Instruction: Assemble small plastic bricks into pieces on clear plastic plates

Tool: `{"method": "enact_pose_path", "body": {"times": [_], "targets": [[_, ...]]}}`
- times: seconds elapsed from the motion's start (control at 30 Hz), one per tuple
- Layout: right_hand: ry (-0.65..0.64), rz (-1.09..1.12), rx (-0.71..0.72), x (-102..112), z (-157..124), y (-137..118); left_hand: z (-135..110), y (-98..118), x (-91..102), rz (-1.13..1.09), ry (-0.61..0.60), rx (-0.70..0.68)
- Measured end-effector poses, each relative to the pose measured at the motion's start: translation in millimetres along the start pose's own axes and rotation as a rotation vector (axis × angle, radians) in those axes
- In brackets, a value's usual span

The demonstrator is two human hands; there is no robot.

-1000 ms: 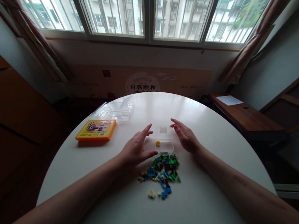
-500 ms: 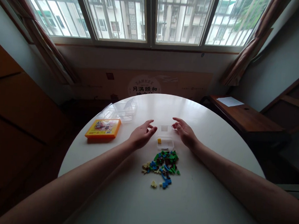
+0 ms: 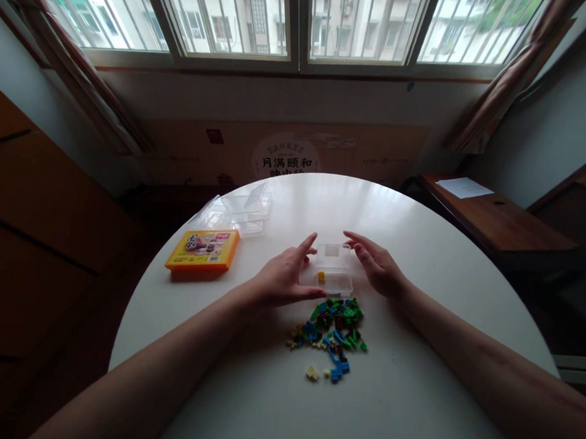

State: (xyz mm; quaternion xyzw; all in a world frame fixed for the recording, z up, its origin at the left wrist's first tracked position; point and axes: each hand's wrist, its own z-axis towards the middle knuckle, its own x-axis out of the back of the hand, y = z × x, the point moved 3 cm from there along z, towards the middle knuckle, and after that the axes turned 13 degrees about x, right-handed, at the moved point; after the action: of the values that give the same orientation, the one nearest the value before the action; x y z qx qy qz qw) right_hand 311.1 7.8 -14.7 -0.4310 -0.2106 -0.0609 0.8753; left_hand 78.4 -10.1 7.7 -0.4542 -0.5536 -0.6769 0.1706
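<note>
A small clear plastic box [image 3: 339, 285] lies with its lid [image 3: 334, 255] folded back on the table. One yellow brick [image 3: 321, 277] sits in the box's left end. My left hand [image 3: 290, 272] is at the box's left side, thumb and fingers spread, holding nothing; its thumb tip is by the box's near left corner, and I cannot tell whether it touches. On the right of the lid is my right hand [image 3: 377, 264], fingers stretched out and apart, with nothing in it. Just in front of the box lies a loose pile of small green, blue, brown and beige building bricks [image 3: 336, 318].
An orange case [image 3: 204, 250] with a printed yellow cover lies at the left of the round white table [image 3: 261, 416]. Behind it are several clear plastic boxes [image 3: 244, 206]. A brown wooden bench [image 3: 501, 222] with a paper [image 3: 464, 187] stands beyond the table's right edge.
My left hand has moved right to the box and spread its thumb and fingers wider. My right hand stays beside the lid. The view has tilted down slightly.
</note>
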Motion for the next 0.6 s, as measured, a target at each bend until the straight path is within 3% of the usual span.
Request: {"method": "enact_pose_path", "body": {"times": [0.47,0.6], "targets": [[0.036,0.121,-0.011,0.8,-4.1,-7.5,1.7,4.4,-4.2,0.093,0.027,-0.035],[-0.006,0.087,0.073,1.8,-2.3,-17.4,1.7,6.1,-3.8,0.116,0.046,-0.029]]}}
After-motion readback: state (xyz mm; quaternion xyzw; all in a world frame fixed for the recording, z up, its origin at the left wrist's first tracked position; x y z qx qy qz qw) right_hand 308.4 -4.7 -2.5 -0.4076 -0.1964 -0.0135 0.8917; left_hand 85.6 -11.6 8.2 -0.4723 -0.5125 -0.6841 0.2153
